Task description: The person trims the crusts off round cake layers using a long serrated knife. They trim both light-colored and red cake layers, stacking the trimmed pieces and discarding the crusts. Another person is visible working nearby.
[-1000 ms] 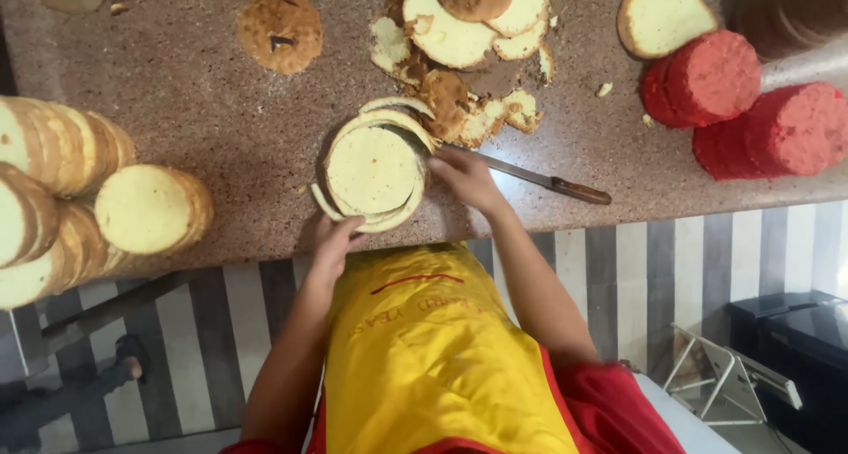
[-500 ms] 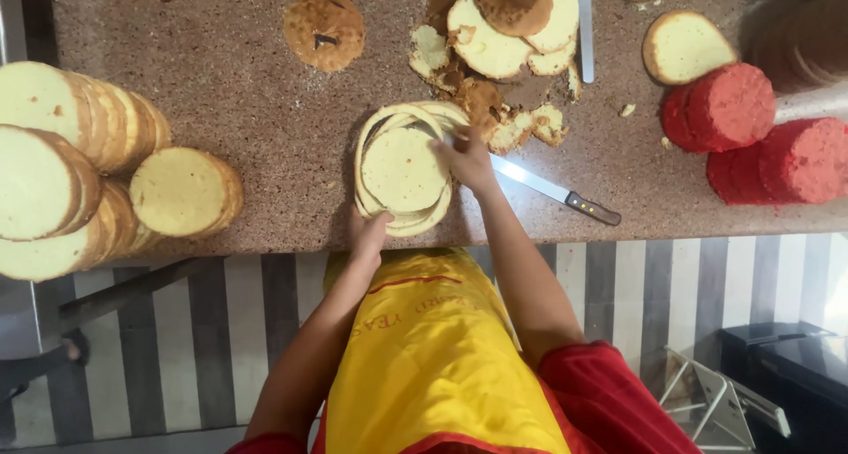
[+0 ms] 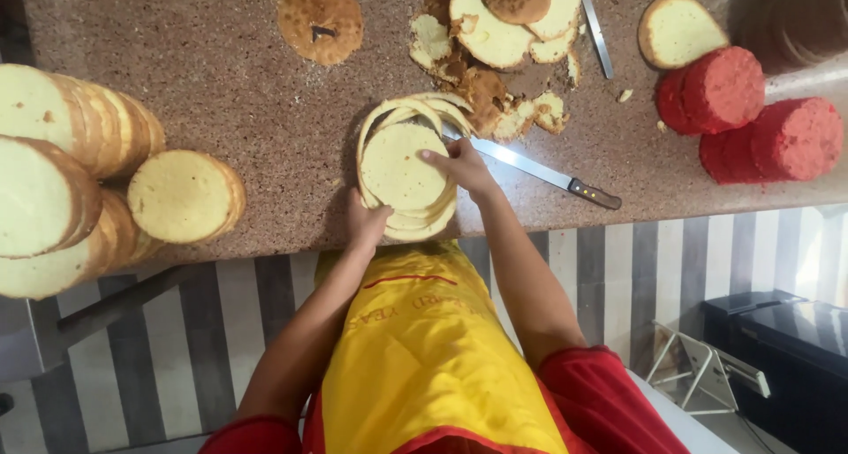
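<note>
Speckled granite counter [image 3: 265, 109], cake-strewn; striped floor [image 3: 777, 251], seemingly tiled.

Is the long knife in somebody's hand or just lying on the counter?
Lying flat on the counter. The knife rests beside the right hand, which presses the stack of cake slices; neither hand grips its dark handle.

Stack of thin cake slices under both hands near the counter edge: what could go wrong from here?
The stack of pale cake slices is fanned and uneven, close to the counter edge; a push from the left hand might slide the lower slices off. The right hand presses on the top slice, which looks thin and could crack. The long knife lies just beside that hand, so a sideways move could meet the blade.
</note>
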